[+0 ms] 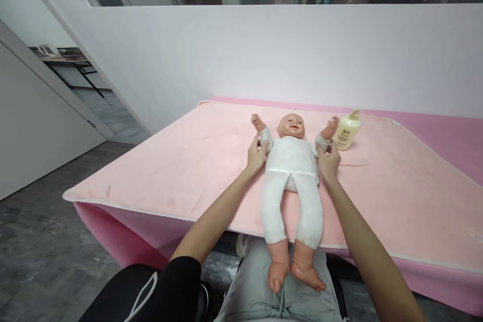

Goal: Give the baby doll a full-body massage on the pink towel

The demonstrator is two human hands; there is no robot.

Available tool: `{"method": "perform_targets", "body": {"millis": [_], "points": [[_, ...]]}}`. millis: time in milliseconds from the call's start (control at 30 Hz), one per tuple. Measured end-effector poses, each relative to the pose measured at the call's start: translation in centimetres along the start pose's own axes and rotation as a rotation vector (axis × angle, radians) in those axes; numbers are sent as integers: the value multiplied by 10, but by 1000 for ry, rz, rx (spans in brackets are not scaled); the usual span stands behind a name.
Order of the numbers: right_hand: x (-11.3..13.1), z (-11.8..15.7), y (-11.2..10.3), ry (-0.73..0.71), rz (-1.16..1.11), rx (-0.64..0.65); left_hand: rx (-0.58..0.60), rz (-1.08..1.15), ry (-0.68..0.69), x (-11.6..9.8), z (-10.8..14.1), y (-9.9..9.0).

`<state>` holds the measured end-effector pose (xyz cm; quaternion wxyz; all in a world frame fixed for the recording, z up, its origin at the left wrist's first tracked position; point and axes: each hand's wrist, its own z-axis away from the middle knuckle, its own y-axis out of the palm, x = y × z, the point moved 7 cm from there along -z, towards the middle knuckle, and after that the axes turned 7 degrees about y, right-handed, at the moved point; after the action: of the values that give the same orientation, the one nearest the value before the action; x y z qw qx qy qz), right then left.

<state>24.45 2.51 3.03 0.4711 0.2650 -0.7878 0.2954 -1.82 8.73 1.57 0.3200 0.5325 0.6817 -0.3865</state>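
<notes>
A baby doll point(292, 171) in white clothes lies on its back on the pink blanket point(181, 161) over the table, head at 12 o'clock, bare feet hanging over the near edge at 6 o'clock. The left hand point(257, 154) grips the doll's arm at 9 o'clock; the right hand point(328, 162) clasps the other arm at 3 o'clock. A yellow pump bottle point(347, 131) stands near the doll's raised hand, at 2 o'clock.

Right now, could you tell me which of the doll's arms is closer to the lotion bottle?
The arm held by the right hand, on the picture's right. Its raised fist ends just beside the yellow bottle; the other arm, held by the left hand, is across the doll's body.
</notes>
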Motion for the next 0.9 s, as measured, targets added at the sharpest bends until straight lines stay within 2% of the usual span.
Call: {"method": "perform_targets", "body": {"millis": [100, 200, 267, 367, 433, 500, 533, 567, 633, 767, 833, 900], "points": [[19, 13, 16, -220, 272, 196, 192, -246, 176, -16, 4, 11], [20, 13, 17, -235, 268, 212, 227, -264, 205, -18, 4, 14], [9, 4, 10, -110, 117, 130, 148, -86, 109, -8, 0, 10], [-21, -9, -7, 210, -161, -79, -64, 235, -198, 20, -5, -1], [-40, -11, -10, 410, -303, -145, -179, 362, -375, 35, -4, -7], [-48, -10, -11, 509, -349, -160, -226, 405, -449, 40, -3, -10], [-47, -9, -12, 505, -329, -167, -231, 394, -441, 39, -3, -11], [-43, -8, -13, 464, -281, -172, -225, 357, -403, 36, -3, -12], [-27, -6, -11, 294, -128, -126, -177, 222, -252, 23, -3, -12], [11, 9, 14, -143, 207, 165, 74, -82, 93, -6, 1, 3], [18, 14, 19, -236, 249, 216, 161, -145, 170, -12, 3, 10], [16, 12, 16, -189, 176, 178, 154, -79, 155, -11, 2, 10]]}}
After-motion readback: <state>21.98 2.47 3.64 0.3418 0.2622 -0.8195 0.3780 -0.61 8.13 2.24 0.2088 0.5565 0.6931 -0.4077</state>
